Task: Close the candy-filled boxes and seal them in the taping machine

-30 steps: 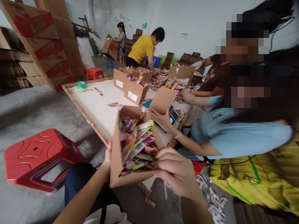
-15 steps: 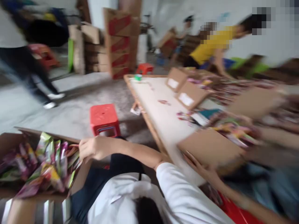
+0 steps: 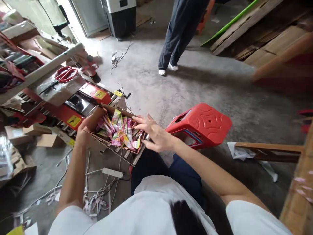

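An open cardboard box (image 3: 96, 119) filled with several colourful snack packets (image 3: 119, 130) sits tilted in front of me, over a red machine. My left hand (image 3: 83, 130) grips the box's left flap and side. My right hand (image 3: 152, 133) rests at the box's right edge with its fingers stretched out over the packets. I cannot tell whether the fingertips touch the packets.
A red machine (image 3: 80, 101) with yellow labels stands to the left, red scissors (image 3: 65, 73) on a tray above it. A red plastic stool (image 3: 200, 123) lies tipped to the right. Cables and a power strip (image 3: 112, 172) litter the concrete floor. A person's legs (image 3: 179, 32) stand behind.
I have turned left, away from the packing table, carrying the box of packets over to the red machine. My right hand has come to the box's right edge.
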The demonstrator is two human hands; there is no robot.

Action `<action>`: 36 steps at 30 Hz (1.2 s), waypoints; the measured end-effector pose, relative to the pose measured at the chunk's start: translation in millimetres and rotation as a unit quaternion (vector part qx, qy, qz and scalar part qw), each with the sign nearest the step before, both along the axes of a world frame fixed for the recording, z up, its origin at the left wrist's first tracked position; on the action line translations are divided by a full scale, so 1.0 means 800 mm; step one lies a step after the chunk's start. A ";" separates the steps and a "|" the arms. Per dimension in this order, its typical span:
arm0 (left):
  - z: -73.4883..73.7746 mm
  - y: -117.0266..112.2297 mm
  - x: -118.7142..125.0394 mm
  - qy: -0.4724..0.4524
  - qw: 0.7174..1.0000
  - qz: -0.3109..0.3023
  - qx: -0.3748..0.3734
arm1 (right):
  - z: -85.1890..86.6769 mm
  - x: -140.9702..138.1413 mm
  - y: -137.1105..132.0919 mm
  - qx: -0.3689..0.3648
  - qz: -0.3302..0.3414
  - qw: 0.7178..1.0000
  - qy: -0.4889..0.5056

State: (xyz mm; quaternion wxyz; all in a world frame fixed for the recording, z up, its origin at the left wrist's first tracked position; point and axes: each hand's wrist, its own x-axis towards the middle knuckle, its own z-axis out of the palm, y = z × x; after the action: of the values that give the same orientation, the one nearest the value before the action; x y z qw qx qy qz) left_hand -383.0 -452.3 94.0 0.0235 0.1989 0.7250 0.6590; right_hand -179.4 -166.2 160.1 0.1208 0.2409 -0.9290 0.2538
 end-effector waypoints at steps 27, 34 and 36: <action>0.020 0.072 -0.001 0.224 0.795 0.213 -0.523 | 0.004 -0.075 -0.056 -0.245 -0.126 0.961 0.024; 0.009 0.094 0.066 0.167 0.884 0.214 -0.381 | 0.007 -0.088 -0.058 0.026 -0.291 0.946 -0.140; 0.002 0.102 0.076 0.141 0.876 0.210 -0.412 | 0.011 -0.086 -0.051 0.006 -0.236 0.960 -0.150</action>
State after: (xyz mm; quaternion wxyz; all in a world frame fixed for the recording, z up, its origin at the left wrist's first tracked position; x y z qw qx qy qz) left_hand -322.1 -370.6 95.6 -0.1376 0.1052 0.9512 0.2553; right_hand -248.3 -207.3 168.6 0.0348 -0.0250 -0.9683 0.2462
